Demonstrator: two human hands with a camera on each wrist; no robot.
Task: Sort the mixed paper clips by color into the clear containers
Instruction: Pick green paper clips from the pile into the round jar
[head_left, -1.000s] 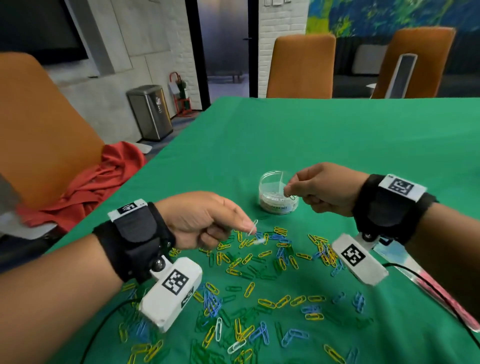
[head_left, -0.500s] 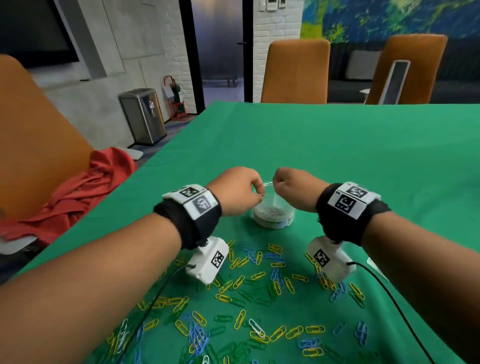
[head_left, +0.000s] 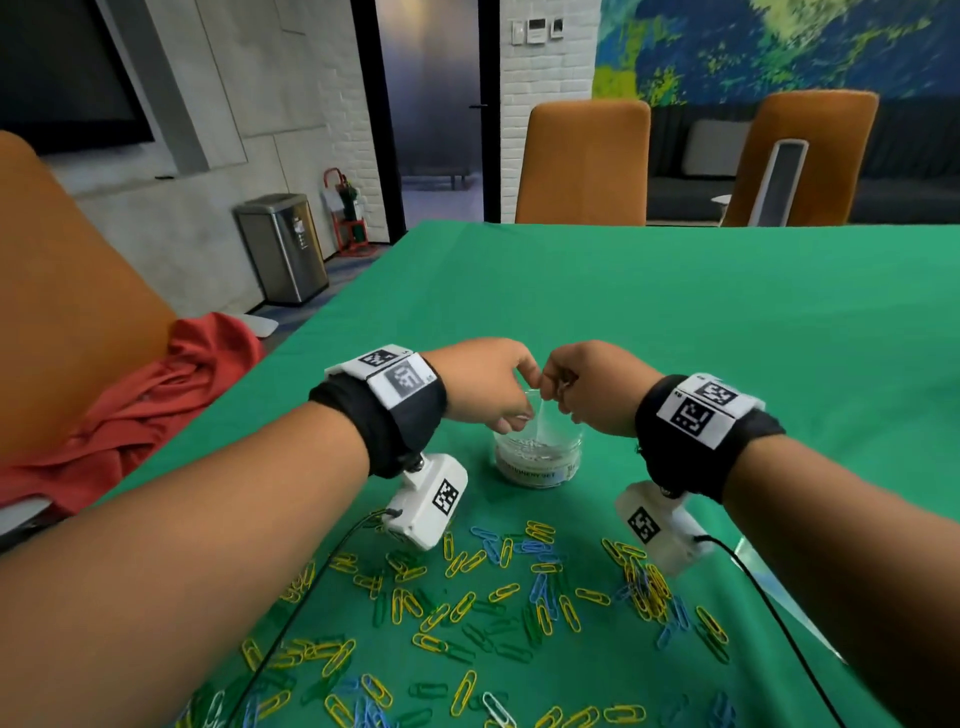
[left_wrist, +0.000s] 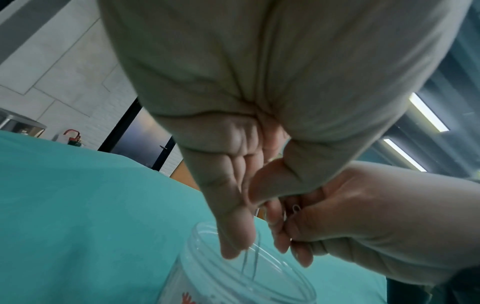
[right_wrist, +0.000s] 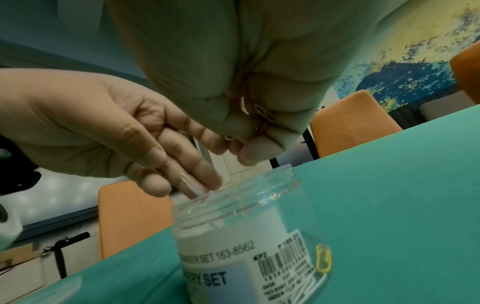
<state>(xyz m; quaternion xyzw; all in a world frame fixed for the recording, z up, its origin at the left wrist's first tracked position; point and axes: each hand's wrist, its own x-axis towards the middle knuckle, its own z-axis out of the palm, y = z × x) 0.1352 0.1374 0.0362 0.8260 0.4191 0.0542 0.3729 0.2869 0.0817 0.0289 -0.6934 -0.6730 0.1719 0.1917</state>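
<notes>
A clear round container with white clips in its bottom stands on the green cloth. Both hands hover over its mouth. My left hand points its straight fingers down. A white clip hangs just below the fingertips at the container's rim, away from the thumb. My right hand is curled around several white clips, also seen in the left wrist view as white clips. Mixed yellow, blue, green and white clips lie scattered nearer to me.
The wrist cameras' cables trail over the scattered clips. A yellow clip lies by the container's base. A red cloth lies on the orange chair at left. Two more orange chairs stand at the table's far edge.
My left hand has left the pile with a white clip and risen forward to the container's mouth. The right hand has stayed above the container, and the two hands now nearly touch.
</notes>
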